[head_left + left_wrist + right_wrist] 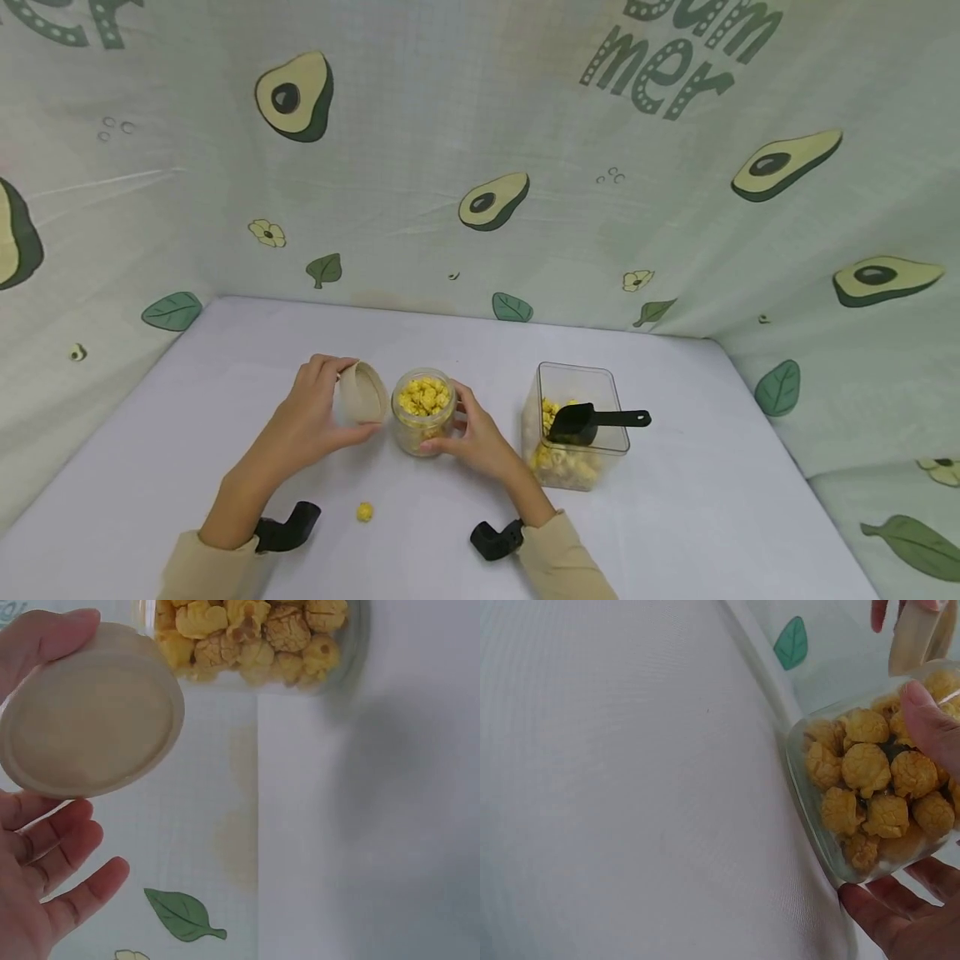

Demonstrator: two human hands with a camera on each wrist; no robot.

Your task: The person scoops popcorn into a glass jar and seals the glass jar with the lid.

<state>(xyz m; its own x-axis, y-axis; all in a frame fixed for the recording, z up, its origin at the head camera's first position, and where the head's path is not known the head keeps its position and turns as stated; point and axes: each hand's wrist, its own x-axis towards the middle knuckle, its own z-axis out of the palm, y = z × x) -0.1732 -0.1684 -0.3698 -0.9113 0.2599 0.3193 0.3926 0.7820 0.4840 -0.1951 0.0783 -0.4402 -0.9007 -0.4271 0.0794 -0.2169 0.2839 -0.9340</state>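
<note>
A clear jar (411, 435) full of yellow popcorn (424, 396) stands on the white table, its mouth uncovered. My right hand (477, 437) grips the jar from its right side, with thumb in front and fingers behind, as the right wrist view also shows at the jar (810, 817). Just left of the jar, my left hand (315, 417) holds a beige lid (363, 393) tilted on edge, its hollow side facing the jar. In the left wrist view the flat top of the lid (94, 720) is pinched between thumb and fingers.
To the right stands a clear square container (577, 379) partly filled with popcorn, with a black scoop (573, 423) lying in it and its handle sticking out over the rim. One loose popcorn piece (364, 512) lies on the table (697, 500) between the forearms. A printed cloth (405, 108) hangs behind.
</note>
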